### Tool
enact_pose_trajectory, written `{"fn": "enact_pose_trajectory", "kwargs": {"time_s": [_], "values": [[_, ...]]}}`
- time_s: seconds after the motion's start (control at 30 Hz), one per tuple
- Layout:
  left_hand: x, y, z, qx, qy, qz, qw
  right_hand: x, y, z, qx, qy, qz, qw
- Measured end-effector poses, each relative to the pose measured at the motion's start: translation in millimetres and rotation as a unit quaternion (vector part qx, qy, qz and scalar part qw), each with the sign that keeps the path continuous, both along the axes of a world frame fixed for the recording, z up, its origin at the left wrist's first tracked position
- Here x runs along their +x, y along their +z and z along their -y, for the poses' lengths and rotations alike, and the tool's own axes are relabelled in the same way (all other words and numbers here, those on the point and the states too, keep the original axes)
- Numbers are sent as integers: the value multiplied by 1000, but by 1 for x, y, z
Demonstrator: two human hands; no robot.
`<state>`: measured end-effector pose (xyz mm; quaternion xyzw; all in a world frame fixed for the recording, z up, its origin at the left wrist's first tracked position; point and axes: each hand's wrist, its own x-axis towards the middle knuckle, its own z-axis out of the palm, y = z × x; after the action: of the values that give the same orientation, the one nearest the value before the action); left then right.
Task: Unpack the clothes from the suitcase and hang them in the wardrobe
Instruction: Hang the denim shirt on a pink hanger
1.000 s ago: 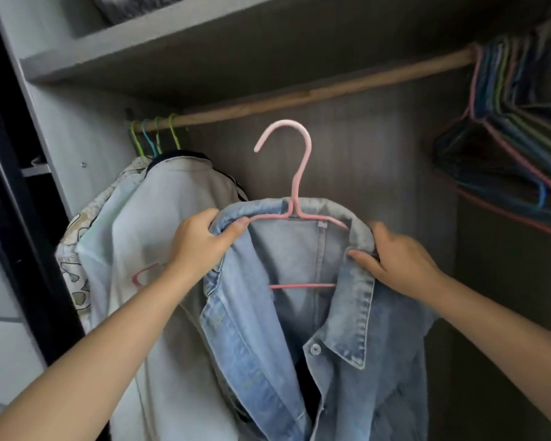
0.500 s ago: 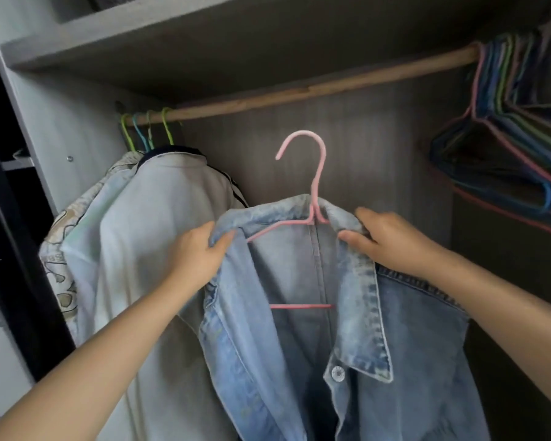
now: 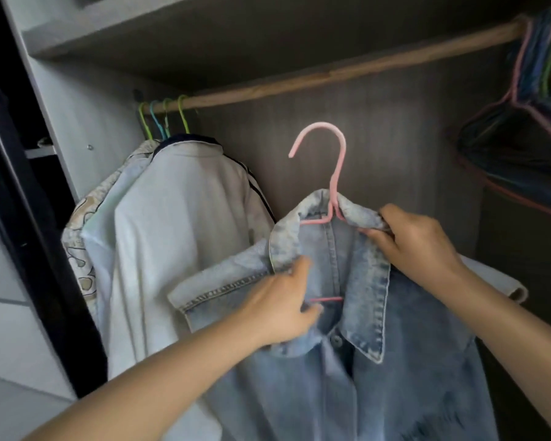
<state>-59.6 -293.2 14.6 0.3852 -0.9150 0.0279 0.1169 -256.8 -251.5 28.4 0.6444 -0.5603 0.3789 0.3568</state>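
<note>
1. A denim jacket (image 3: 347,361) is held up in the lower centre of the frame, in front of the open wardrobe (image 3: 395,128), on a pink hanger (image 3: 333,173).
2. The hook of the pink hanger is seen at the centre of the frame, well below the wooden rail (image 3: 331,74) and not touching it.
3. The left hand (image 3: 283,307) is closed on the left side of the jacket's collar, with the thumb pressed against the fabric near the hanger's lower bar.
4. The right hand (image 3: 417,246) is closed on the right side of the collar, just beside the neck of the hanger, with the denim pinched between thumb and fingers.
5. A white shirt (image 3: 178,249) is seen hanging at the left of the frame, with a patterned garment (image 3: 80,249) behind it, touching it.
6. Green and blue hanger hooks (image 3: 164,117) are hung over the rail at the upper left, above those two garments.
7. A bunch of empty coloured hangers (image 3: 522,122) is hung at the far right end of the rail, well apart from the jacket.
8. A grey shelf (image 3: 172,33) is fitted above the rail, across the top of the frame.
</note>
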Motion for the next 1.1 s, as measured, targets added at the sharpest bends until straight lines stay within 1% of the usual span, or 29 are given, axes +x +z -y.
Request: {"fn": "enact_pose_trajectory", "kwargs": {"time_s": [0.03,0.07,0.1,0.13,0.17,0.2,0.23,0.27,0.3,0.33,0.37,0.4,0.43,0.5,0.57,0.63,0.73,0.77,0.87,0.97,1.1], "values": [[-4,-1,3,65,-19,5,998,0,-1,-1,-3,7,-1,1000],[-5,0,8,108,-29,-11,994,-1,-2,-1,-1,7,3,1000],[-4,2,12,107,-41,-51,992,-2,-2,-2,-2,1,9,1000],[-3,5,17,59,-49,-112,991,-6,-2,-4,-5,-4,13,1000],[-1,11,21,-32,-64,-199,977,-9,-2,-5,-12,-4,17,1000],[2,16,25,-138,-88,-281,946,-13,-3,-6,-22,0,21,1000],[3,20,29,-235,-106,-326,910,-15,-3,-7,-32,6,20,999],[2,25,32,-289,-106,-327,894,-15,-3,-8,-40,10,14,999],[0,29,35,-302,-93,-289,904,-14,-3,-9,-44,16,7,999],[-2,33,35,-263,-66,-239,932,-11,-3,-12,-43,23,4,999],[-6,37,34,-203,-33,-217,954,-8,-3,-13,-37,31,14,999],[-9,38,33,-140,-15,-234,962,-6,-1,-14,-21,40,32,998],[-10,37,36,-119,-7,-262,958,-5,4,-14,5,49,57,997],[-11,40,39,-132,0,-300,945,-11,16,-19,106,76,102,986],[-5,48,44,-133,-3,-332,934,-27,20,-26,183,81,104,974],[0,56,51,-129,-3,-357,925,-50,14,-34,203,60,99,972],[8,58,62,-135,22,-358,924,-73,2,-43,210,62,146,965],[10,58,66,-137,25,-357,924,-75,0,-45,219,61,148,963],[10,56,76,-132,41,-340,930,-77,-3,-49,270,18,127,954],[10,56,78,-122,44,-332,934,-75,6,-54,338,-8,102,936],[-9,50,63,-62,-8,-330,942,-47,16,-53,387,108,147,904]]}}
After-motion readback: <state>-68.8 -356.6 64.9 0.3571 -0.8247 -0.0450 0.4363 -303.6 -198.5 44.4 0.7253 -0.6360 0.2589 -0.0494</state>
